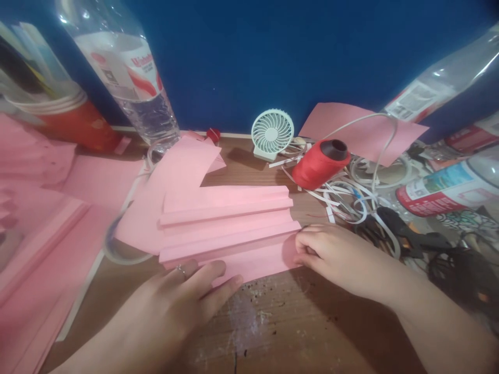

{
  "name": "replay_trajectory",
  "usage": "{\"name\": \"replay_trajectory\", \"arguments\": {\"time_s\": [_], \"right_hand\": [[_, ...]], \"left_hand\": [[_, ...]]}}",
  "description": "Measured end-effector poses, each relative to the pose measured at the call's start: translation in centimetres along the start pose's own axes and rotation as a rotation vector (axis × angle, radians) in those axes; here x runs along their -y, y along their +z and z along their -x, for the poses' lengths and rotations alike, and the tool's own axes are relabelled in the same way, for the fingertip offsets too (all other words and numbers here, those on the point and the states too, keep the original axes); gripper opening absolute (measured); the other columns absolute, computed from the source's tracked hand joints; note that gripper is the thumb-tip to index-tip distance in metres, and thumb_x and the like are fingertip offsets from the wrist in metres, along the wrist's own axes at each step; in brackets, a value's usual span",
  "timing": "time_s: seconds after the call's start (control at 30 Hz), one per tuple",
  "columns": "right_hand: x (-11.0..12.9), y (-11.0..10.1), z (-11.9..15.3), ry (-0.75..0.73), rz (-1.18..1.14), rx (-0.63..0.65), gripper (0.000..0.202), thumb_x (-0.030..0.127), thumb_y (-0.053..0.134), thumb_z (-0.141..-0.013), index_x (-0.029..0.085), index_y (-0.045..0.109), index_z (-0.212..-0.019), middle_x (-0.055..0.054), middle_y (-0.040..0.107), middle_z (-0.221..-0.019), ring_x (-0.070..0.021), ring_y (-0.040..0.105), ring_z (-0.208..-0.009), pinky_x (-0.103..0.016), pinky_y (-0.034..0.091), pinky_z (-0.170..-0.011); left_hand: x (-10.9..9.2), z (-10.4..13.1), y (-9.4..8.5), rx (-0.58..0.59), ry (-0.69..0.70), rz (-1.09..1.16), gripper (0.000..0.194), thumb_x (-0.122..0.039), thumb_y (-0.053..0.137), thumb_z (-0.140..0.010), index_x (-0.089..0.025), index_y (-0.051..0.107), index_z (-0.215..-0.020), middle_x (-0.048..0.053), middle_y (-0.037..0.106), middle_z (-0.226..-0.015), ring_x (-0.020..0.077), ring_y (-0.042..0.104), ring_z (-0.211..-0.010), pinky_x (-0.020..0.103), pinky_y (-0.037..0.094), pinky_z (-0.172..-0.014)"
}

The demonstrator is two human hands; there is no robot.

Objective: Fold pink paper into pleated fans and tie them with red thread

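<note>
A sheet of pink paper (234,234) with several crosswise pleats lies on the wooden table in front of me. My left hand (187,291), wearing a ring, rests on the near left part of the sheet with its fingers stretched out and apart. At the right end, my right hand (323,249) is closed, pinching the near right corner between thumb and fingers. Another loose pink sheet (171,171) lies under and behind the pleated one, beside a roll of clear tape (120,254) that is partly covered.
Stacked pink paper (42,259) fills the left side. Behind stand a red paper cup (81,122), a water bottle (132,78) and a small white fan (272,132). To the right are a red thread spool (322,163), white strips (346,200), bottles (452,187) and black cables.
</note>
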State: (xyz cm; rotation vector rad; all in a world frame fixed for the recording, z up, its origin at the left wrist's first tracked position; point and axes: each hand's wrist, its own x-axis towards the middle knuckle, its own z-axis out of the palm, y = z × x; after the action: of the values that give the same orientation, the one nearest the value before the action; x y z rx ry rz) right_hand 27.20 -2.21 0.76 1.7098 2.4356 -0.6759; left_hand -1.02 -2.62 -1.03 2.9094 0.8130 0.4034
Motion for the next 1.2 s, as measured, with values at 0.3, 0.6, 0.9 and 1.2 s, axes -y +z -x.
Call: {"name": "replay_trajectory", "arguments": {"time_s": [0.3, 0.6, 0.9, 1.2], "right_hand": [[0.6, -0.2, 0.5, 0.013, 0.044, -0.106, 0.015, 0.016, 0.058, -0.073, 0.019, 0.048, -0.063, 0.004, 0.053, -0.061, -0.0105, 0.046, -0.055, -0.023, 0.028, -0.051], [3.9, 3.0, 0.7, -0.554, 0.198, -0.218, 0.029, 0.020, 0.044, -0.088, 0.022, 0.052, -0.115, -0.003, 0.059, -0.090, -0.0191, 0.047, -0.081, -0.032, 0.032, -0.068], [-0.3, 1.0, 0.7, -0.454, 0.129, -0.203, 0.021, 0.026, 0.058, -0.077, 0.037, 0.065, -0.093, 0.000, 0.058, -0.079, -0.0188, 0.043, -0.080, -0.036, 0.027, -0.073], [-3.0, -0.8, 1.3, -0.463, -0.040, -0.208, 0.020, 0.013, 0.053, -0.075, 0.026, 0.069, -0.073, 0.001, 0.054, -0.057, -0.0147, 0.043, -0.063, -0.031, 0.035, -0.064]], "left_hand": [[-0.2, -0.1, -0.1, 0.068, 0.099, -0.217, 0.062, 0.007, 0.032, -0.063, -0.024, 0.053, -0.113, 0.001, 0.061, -0.097, 0.0149, 0.057, -0.068, 0.026, 0.047, -0.057], [-0.5, -0.2, 0.0, 0.221, 0.061, -0.232, 0.058, -0.001, 0.037, -0.072, -0.027, 0.043, -0.123, 0.001, 0.057, -0.088, 0.0125, 0.055, -0.059, 0.023, 0.044, -0.048], [-0.4, 0.0, -0.4, 0.218, 0.043, -0.162, 0.049, -0.004, 0.035, -0.078, -0.025, 0.046, -0.122, 0.004, 0.057, -0.095, 0.0125, 0.055, -0.063, 0.023, 0.046, -0.051], [-0.2, 0.3, 0.5, 0.156, 0.057, -0.203, 0.055, 0.001, 0.034, -0.074, -0.027, 0.047, -0.121, 0.003, 0.057, -0.095, 0.0121, 0.055, -0.065, 0.023, 0.046, -0.054]]}}
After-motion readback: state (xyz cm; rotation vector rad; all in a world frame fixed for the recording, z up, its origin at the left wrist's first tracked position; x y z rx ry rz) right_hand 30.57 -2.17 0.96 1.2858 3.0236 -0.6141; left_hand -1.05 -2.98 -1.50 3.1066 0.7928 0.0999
